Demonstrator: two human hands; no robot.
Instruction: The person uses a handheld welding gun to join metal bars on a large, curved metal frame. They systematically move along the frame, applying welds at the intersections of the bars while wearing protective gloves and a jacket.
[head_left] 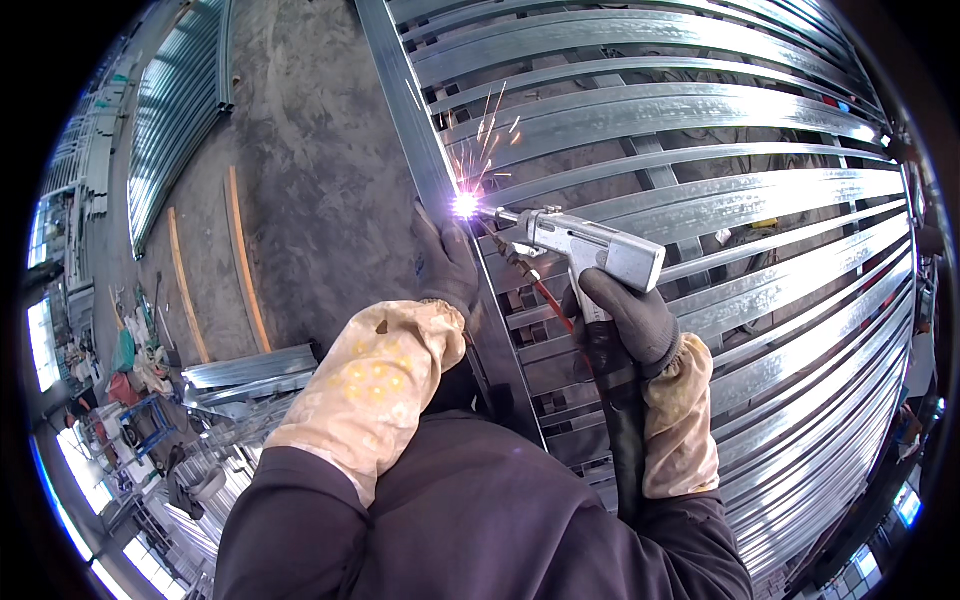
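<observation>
No words, labels, brands, numbers or signs can be read, whether on the silver welding gun (605, 248) right of the frame's centre, on the galvanized steel bars (640, 110) across its upper right, or elsewhere.

The right hand (635, 325) grips a welding gun (600, 245) (sparks (489, 130) flying) at a metal frame (404, 98).
</observation>
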